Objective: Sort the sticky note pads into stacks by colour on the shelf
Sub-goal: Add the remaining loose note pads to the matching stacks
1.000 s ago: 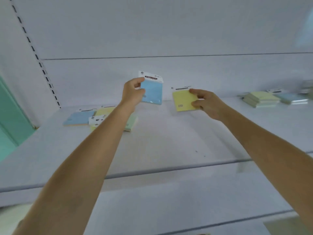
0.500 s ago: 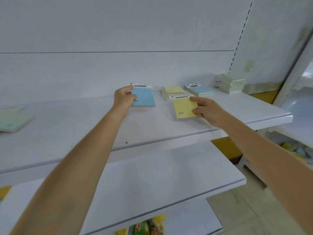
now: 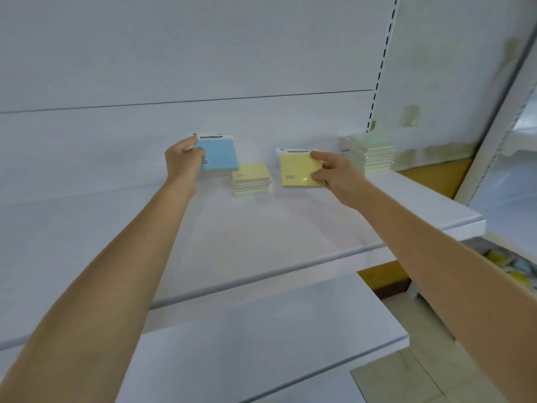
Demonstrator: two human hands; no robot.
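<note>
My left hand pinches a blue pad; my right hand pinches a yellow pad, both above the shelf. The yellow-topped stack sits at nine o'clock from the yellow pad, so I judge the right hand nearer.

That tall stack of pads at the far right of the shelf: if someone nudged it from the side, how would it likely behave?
The tall stack would probably shear or topple rather than slide as one block: it is many separate pads piled high on a narrow footprint. Its edges already look slightly uneven, so the layers seem loose. The smooth white shelf likely offers little grip at its base.
</note>
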